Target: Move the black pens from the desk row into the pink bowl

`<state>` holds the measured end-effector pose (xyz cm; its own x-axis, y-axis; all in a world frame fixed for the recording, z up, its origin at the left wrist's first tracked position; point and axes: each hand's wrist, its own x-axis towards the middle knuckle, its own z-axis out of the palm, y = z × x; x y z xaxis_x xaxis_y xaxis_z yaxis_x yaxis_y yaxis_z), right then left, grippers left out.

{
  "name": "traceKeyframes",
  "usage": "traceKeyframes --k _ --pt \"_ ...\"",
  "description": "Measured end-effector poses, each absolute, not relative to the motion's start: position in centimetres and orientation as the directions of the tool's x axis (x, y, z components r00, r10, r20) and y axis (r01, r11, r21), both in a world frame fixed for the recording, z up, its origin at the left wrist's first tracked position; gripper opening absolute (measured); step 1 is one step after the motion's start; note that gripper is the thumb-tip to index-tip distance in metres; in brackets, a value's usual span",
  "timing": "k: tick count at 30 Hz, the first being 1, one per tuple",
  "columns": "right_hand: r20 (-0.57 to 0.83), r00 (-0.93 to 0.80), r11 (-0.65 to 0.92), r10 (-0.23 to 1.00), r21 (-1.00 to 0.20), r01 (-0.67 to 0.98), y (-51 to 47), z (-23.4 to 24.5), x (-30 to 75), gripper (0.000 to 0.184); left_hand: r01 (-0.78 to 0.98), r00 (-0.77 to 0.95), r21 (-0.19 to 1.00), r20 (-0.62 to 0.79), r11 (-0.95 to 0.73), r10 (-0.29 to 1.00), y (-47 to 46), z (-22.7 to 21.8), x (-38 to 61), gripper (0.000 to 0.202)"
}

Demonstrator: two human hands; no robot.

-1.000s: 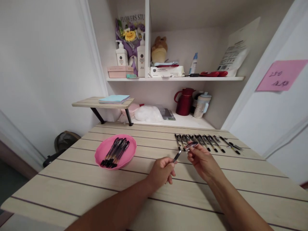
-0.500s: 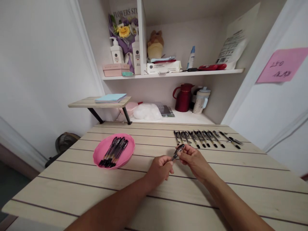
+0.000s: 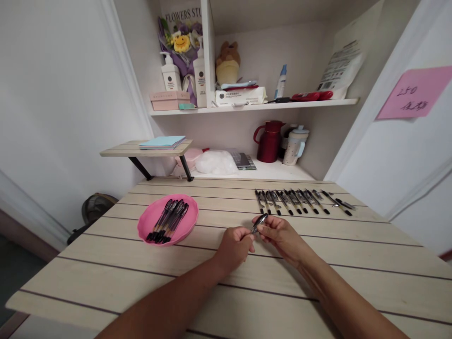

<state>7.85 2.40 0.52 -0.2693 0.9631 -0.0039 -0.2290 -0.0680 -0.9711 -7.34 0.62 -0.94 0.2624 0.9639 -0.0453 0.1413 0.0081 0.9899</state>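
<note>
Above the middle of the table I hold a black pen (image 3: 260, 220) in both hands, tilted with its dark capped end up and to the right. My left hand (image 3: 236, 245) is closed around the lower end, which its fingers mostly hide. The thumb and fingers of my right hand (image 3: 280, 235) pinch the cap part. Beyond my right hand lies a row of black pens (image 3: 300, 202) with clear barrels and small black parts among them. To the left, a pink bowl (image 3: 143, 219) with a wavy rim holds several capped black pens (image 3: 167, 221).
A small raised wooden stand (image 3: 120, 149) bears light blue paper (image 3: 162, 142) at the back left. Behind the table are a red jug (image 3: 270, 141), a pale cup (image 3: 295, 146) and a white plastic bag (image 3: 216, 162). A shelf (image 3: 310, 105) with bottles and boxes runs above.
My right hand has moved slightly left and down, closer to my left hand, with the cap end of the pen. The left hand has hardly moved.
</note>
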Motion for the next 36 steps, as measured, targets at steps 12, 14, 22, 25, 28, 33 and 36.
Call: traceKeyframes --k 12,14,22,25,28,33,36 --pt "-0.051 -0.221 -0.052 0.974 -0.999 0.002 2.9 -1.0 7.9 0.031 0.526 -0.019 0.823 0.266 -0.217 0.964 2.7 5.1 -12.8 0.029" --pt "-0.068 -0.233 -0.040 0.970 -0.992 0.124 3.3 -1.9 8.1 0.029 0.765 -0.087 0.609 0.416 -0.207 0.905 3.0 6.9 -15.9 0.027" --pt "0.030 -0.340 0.169 0.940 -0.906 0.388 3.5 -3.1 8.4 0.027 0.912 -0.400 0.162 0.156 0.376 0.903 3.0 7.7 -24.1 0.025" --pt "0.060 -0.367 0.227 0.928 -0.872 0.434 3.5 -3.0 8.5 0.027 0.899 -0.432 0.137 0.119 0.417 0.894 3.0 7.0 -24.8 0.023" --pt "0.072 -0.374 0.250 0.925 -0.855 0.454 3.6 -3.0 8.6 0.027 0.890 -0.451 0.128 0.099 0.438 0.887 3.0 6.8 -25.0 0.020" --pt "0.055 -0.370 0.240 0.927 -0.846 0.477 3.6 -3.2 8.6 0.028 0.895 -0.439 0.140 0.122 0.423 0.890 2.7 7.4 -25.0 0.020" --pt "0.070 -0.365 0.258 0.929 -0.826 0.501 3.4 -3.0 8.3 0.027 0.927 -0.362 0.170 0.176 0.333 0.916 2.7 7.9 -23.4 0.023"
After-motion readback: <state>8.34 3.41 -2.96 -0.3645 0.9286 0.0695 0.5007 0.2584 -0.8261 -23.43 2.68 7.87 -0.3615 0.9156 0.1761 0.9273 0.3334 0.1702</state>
